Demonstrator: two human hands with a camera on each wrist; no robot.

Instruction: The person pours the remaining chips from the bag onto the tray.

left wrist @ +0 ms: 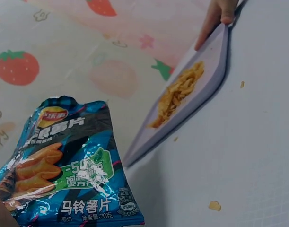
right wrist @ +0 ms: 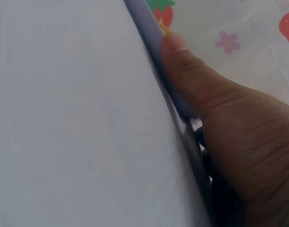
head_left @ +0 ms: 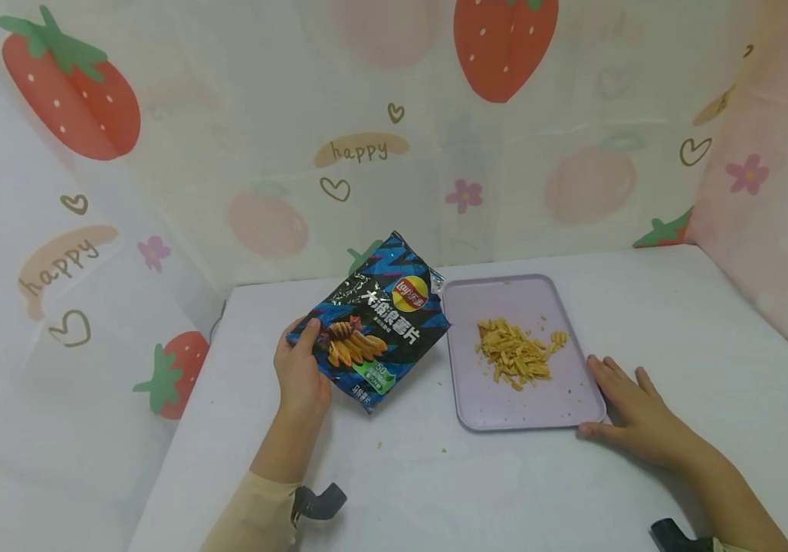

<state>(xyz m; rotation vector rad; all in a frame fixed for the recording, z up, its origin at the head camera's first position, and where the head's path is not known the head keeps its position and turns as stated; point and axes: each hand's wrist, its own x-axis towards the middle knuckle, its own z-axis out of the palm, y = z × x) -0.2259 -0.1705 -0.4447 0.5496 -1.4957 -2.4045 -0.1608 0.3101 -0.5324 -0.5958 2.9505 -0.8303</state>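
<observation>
My left hand (head_left: 303,372) holds a blue and black Lay's chip bag (head_left: 383,326) at its left end, thumb across the printed front. The bag is tilted above the table, its upper right side close to a lilac tray (head_left: 507,410). A pile of broken yellow chips (head_left: 514,353) lies on the tray. My right hand (head_left: 638,414) rests at the tray's lower right corner, thumb against the near edge and the other fingers fairly straight along the right side. In the right wrist view, the thumb (right wrist: 196,75) touches the tray rim; the other fingers are mostly hidden.
The white table (head_left: 504,491) bears a few chip crumbs, including a larger flake (left wrist: 214,205) in the left wrist view. Behind the table hangs a strawberry-print cloth (head_left: 428,153), with similar cloth at both sides.
</observation>
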